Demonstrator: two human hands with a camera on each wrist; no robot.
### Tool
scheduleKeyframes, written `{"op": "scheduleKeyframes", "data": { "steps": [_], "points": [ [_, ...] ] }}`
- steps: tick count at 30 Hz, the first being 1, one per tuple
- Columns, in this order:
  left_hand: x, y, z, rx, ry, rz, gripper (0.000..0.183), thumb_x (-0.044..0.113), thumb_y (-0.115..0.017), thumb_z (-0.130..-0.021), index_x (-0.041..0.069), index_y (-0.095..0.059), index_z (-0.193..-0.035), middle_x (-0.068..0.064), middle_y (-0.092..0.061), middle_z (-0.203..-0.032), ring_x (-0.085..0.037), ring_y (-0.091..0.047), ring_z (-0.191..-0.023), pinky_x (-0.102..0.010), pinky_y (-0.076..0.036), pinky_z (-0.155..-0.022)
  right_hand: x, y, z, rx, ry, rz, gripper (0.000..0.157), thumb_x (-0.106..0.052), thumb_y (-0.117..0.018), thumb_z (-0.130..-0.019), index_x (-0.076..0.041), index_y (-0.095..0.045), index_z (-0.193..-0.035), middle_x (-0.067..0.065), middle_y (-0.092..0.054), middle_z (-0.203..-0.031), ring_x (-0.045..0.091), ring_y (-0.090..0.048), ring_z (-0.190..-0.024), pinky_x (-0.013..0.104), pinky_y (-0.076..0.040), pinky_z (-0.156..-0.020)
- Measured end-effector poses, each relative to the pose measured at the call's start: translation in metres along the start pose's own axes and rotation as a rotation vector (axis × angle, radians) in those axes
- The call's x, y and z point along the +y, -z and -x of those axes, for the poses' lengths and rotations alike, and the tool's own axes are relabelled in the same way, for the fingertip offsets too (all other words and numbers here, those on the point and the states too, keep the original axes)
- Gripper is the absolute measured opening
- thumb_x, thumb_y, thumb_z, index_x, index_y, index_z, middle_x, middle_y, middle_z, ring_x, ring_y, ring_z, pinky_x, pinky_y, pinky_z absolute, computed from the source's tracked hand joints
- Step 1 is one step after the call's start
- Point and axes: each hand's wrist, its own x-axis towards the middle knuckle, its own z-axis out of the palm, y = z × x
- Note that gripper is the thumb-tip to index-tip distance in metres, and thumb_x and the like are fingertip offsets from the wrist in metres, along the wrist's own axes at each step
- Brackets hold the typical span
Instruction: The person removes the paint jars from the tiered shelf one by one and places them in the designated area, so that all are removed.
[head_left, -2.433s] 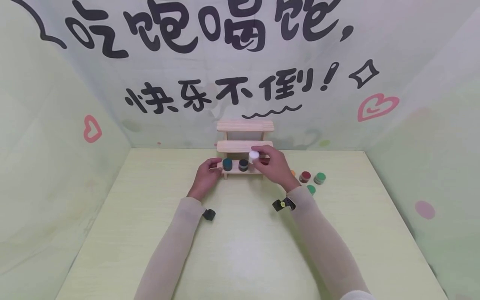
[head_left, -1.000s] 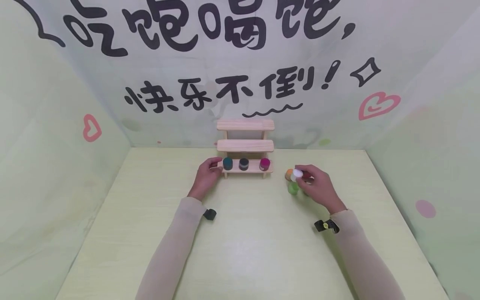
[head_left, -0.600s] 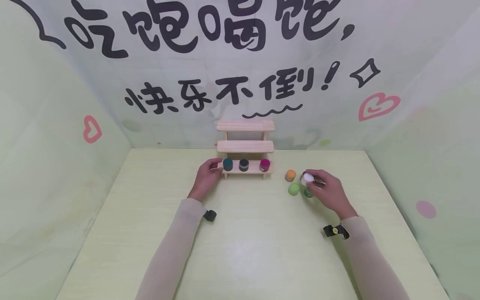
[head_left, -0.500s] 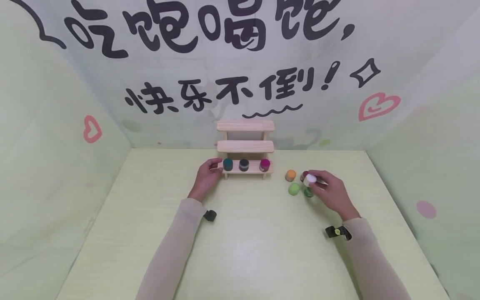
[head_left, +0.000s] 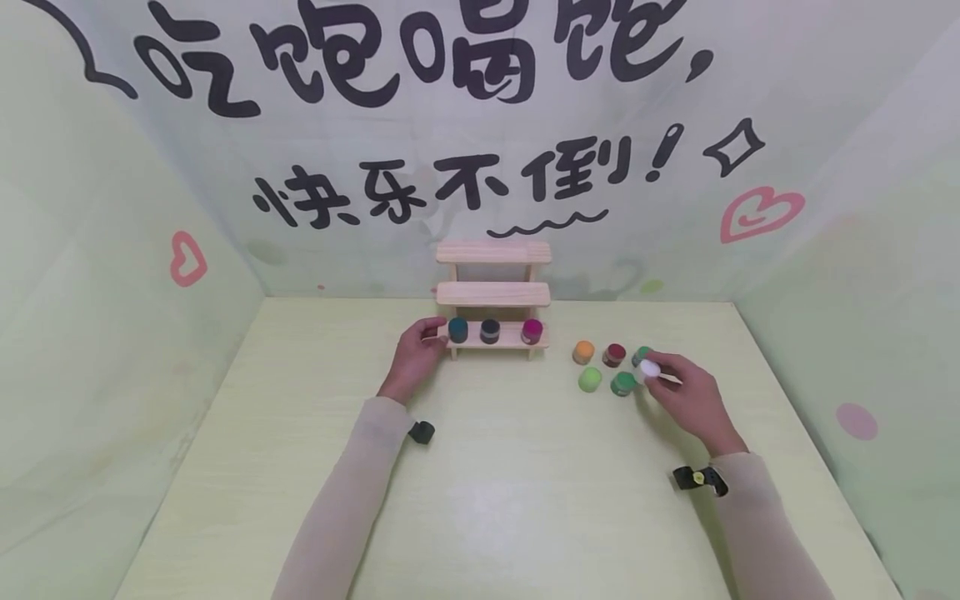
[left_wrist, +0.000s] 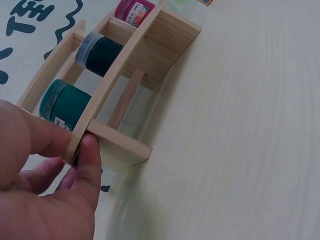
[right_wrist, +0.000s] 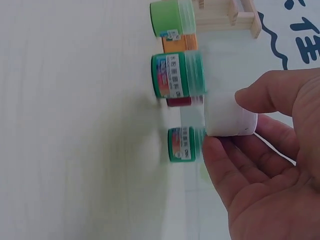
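Observation:
My left hand [head_left: 415, 358] pinches the left end of the bottom step of a small wooden stand [head_left: 493, 293], fingers and thumb above and below the board in the left wrist view. On that step sit a teal paint jar [head_left: 458, 331], a black paint jar [head_left: 490, 332] and a magenta paint jar [head_left: 532, 332], with a wider gap before the magenta one. My right hand [head_left: 693, 400] holds a white paint jar [right_wrist: 227, 115] between thumb and fingers, raised above the table beside two green jars. The farther green jar [head_left: 641, 356] is partly covered by this hand.
Right of the stand, an orange jar [head_left: 583, 352], a dark red jar [head_left: 614, 355], a light green jar [head_left: 590, 380] and a green jar [head_left: 622, 383] stand on the pale table [head_left: 480, 500]. A printed cloth backdrop [head_left: 375, 133] rises behind the table.
My right hand has carried the white jar from over the stand's bottom step rightward, past the other loose jars, uncovering the magenta and dark red jars. My left hand stays at the stand.

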Motion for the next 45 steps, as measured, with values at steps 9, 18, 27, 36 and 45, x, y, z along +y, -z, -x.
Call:
{"op": "scheduleKeyframes", "data": {
  "steps": [9,18,27,36,45],
  "points": [
    [0.000,0.000,-0.001,0.002,0.001,-0.005,0.037,0.019,-0.063,-0.097,0.019,-0.061,-0.134,-0.009,-0.059,-0.135,-0.027,-0.059,-0.125,-0.044,-0.048,-0.108,0.014,0.008,0.004,-0.050,-0.066,0.080,0.043,-0.012,-0.067,-0.097,0.001,-0.057,-0.137,0.027,-0.064,-0.131,0.045,-0.064,-0.118,0.017,-0.058,-0.083],
    [-0.002,0.000,-0.002,0.006,0.005,-0.010,0.037,0.020,-0.063,-0.097,0.019,-0.061,-0.134,-0.009,-0.059,-0.135,-0.027,-0.059,-0.125,-0.044,-0.049,-0.107,0.018,0.008,0.006,-0.119,-0.141,0.106,0.046,-0.012,-0.067,-0.097,0.001,-0.054,-0.140,0.030,-0.061,-0.134,0.050,-0.062,-0.119,0.048,-0.060,-0.086],
    [-0.005,0.000,-0.004,-0.001,-0.014,-0.008,0.037,0.019,-0.063,-0.097,0.018,-0.061,-0.134,-0.010,-0.059,-0.135,-0.027,-0.059,-0.125,-0.044,-0.049,-0.108,0.016,0.014,0.007,-0.091,-0.145,0.075,0.048,-0.022,-0.067,-0.098,-0.002,-0.055,-0.140,0.026,-0.061,-0.136,0.044,-0.064,-0.119,0.022,-0.059,-0.085],
    [-0.004,0.000,-0.003,0.003,-0.012,-0.016,0.037,0.022,-0.064,-0.097,0.019,-0.060,-0.134,-0.009,-0.058,-0.135,-0.027,-0.059,-0.125,-0.044,-0.049,-0.107,0.004,0.024,0.004,-0.017,-0.145,0.040,0.049,-0.036,-0.064,-0.100,-0.007,-0.058,-0.139,0.017,-0.060,-0.141,0.040,-0.060,-0.126,0.001,-0.046,-0.082],
    [-0.004,-0.001,-0.002,-0.001,-0.025,-0.013,0.037,0.020,-0.063,-0.097,0.019,-0.060,-0.135,-0.009,-0.058,-0.135,-0.027,-0.060,-0.125,-0.044,-0.049,-0.107,-0.014,0.017,-0.008,0.025,-0.102,0.000,0.044,-0.033,-0.065,-0.099,-0.009,-0.061,-0.136,0.015,-0.063,-0.138,0.038,-0.062,-0.122,0.002,-0.047,-0.084]
  ]
}}
